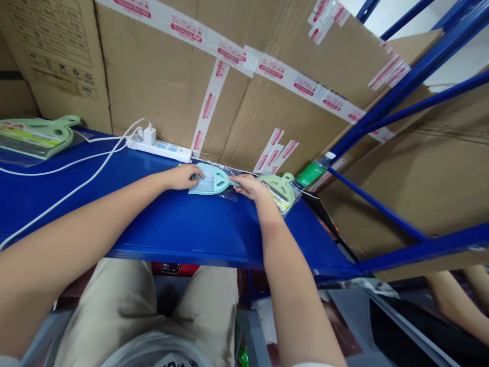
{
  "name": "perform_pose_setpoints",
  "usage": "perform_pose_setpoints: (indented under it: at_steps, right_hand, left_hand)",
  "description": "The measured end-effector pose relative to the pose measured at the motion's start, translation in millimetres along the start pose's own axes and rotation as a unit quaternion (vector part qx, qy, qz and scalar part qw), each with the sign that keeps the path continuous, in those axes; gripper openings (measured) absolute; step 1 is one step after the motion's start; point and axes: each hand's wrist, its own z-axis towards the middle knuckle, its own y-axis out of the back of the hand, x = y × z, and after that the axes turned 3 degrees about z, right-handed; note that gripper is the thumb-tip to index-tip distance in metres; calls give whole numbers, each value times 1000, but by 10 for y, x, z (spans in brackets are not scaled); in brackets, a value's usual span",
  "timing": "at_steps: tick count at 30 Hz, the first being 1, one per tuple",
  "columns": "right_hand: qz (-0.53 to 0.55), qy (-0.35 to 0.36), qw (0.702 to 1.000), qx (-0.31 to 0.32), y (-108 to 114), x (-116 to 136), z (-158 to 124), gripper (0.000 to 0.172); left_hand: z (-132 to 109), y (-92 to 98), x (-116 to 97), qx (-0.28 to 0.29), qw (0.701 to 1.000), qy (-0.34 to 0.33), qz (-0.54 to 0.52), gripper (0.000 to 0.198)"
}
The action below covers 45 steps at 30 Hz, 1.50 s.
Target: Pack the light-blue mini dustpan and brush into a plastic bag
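A light blue hand brush point(219, 181) with pale bristles lies over a matching small dustpan point(194, 191) on the blue shelf. My right hand point(246, 185) is closed round the handle end at the right. At the left side, my left hand point(186, 176) has its fingers bent over the dustpan's edge by the bristle tips. Clear plastic film point(231, 195) shows under and beside the set. Just right of my right hand is a green dustpan set point(281, 187) in clear wrapping, partly hidden by my wrist.
A white power strip point(160, 149) with a plugged-in charger and loose white cables lies at the back left. Another wrapped green dustpan set point(42, 136) is at far left. A green-labelled bottle point(315, 171) leans by the blue frame. Cardboard boxes point(160, 86) stand behind. Another person's arm point(454, 300) shows at right.
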Motion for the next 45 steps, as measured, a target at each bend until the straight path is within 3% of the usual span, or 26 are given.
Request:
perform_pose_setpoints:
  at_steps: [4,12,15,18,21,24,29,35,38,41,43,45]
  right_hand:
    - [56,7,998,23,-3,6,-9,30]
    - [78,3,996,-36,-21,58,-53,31]
    - [97,29,995,-20,37,63,-56,30]
    - [119,77,990,5,91,88,-82,23]
    - [128,133,982,34,81,108,-113,21]
    - [123,167,977,55,11,96,-127,21]
    - [125,186,972,71,-90,61,-139,17]
    - [120,194,971,68,-131,56,-100,19]
    - [88,189,978,25,-84,38,-1,16]
    - [-38,175,979,-95,16,-7,128,10]
    - [-150,167,958,-177,85,-49,206,10]
    - [-229,159,936,-213,138,-94,266,11]
  left_hand:
    - [-8,10,-16,6,1000,5,8,38]
    - [-5,14,-34,-10,1000,19,-8,36]
    - [-9,61,-65,-77,992,87,-52,36]
    - [-15,158,-106,-167,947,199,-191,39]
    - [-19,250,-157,-128,873,266,-389,49]
    - [-25,286,-226,-92,825,257,-494,49]
    - [-49,267,-320,-123,808,231,-527,37]
    - [-46,268,-307,-158,809,265,-501,36]
    - [-44,314,-243,-189,812,280,-475,32]
    - [-68,414,-138,-233,819,298,-432,31]
    - [-96,493,-63,-257,832,315,-378,33]
    - [-124,559,1,-271,847,333,-314,34]
